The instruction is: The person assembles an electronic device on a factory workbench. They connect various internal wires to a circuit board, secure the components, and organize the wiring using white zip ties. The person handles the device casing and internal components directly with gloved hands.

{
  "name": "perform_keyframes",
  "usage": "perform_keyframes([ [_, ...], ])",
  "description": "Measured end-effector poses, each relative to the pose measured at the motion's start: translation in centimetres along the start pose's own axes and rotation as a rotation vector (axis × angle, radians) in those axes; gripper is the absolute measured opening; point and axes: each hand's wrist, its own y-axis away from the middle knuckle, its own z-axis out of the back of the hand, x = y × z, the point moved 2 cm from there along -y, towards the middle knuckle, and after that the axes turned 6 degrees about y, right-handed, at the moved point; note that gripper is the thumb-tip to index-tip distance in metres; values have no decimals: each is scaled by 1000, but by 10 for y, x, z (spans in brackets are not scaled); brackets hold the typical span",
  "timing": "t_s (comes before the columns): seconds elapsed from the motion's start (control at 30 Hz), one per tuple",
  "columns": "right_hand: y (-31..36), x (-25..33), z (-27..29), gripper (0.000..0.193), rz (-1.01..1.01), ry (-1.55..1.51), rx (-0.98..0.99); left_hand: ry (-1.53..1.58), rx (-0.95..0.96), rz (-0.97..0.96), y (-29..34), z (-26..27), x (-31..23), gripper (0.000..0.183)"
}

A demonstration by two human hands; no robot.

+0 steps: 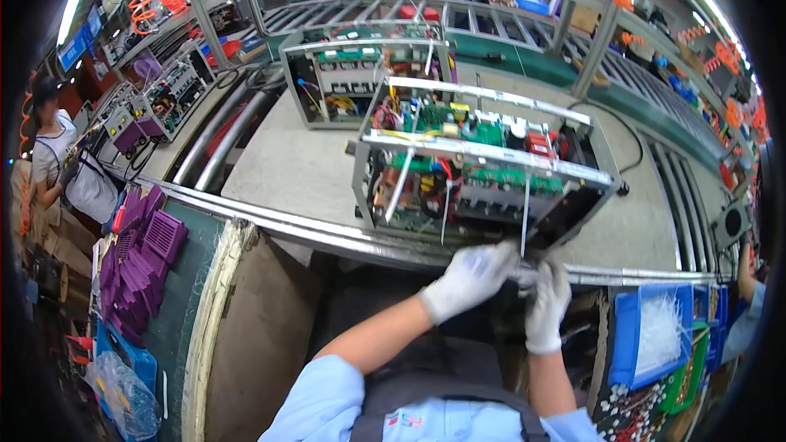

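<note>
Both my gloved hands are close together at the near edge of the bench, in front of an open metal-framed machine (491, 151) full of green circuit boards and wiring. My left hand (473, 280) is closed, its fingertips by the lower end of a white cable tie (526, 211) hanging from the machine's front rail. Beside it, my right hand (547, 303) is closed too; a small greyish thing between the hands is blurred. A second white cable tie (446, 211) dangles further left, and its lower end is loose.
Another open machine (364, 74) stands behind, to the left. Purple plastic panels (139, 254) are piled at the left. A blue bin (626, 336) of white cable ties sits at the right, by a green bin (681, 376). A co-worker (53, 147) stands far left; rollers flank the bench.
</note>
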Motion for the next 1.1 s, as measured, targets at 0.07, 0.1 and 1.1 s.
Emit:
perform_keyframes([
  [0.07,7,5,33,42,206,36,-215,86,-136,-143,23,72,-38,23],
  [0.1,3,15,44,47,302,62,-273,-247,-165,-70,41,102,-29,21],
  [1.1,39,140,-110,10,336,102,780,1355,-604,154,18,220,-67,36],
])
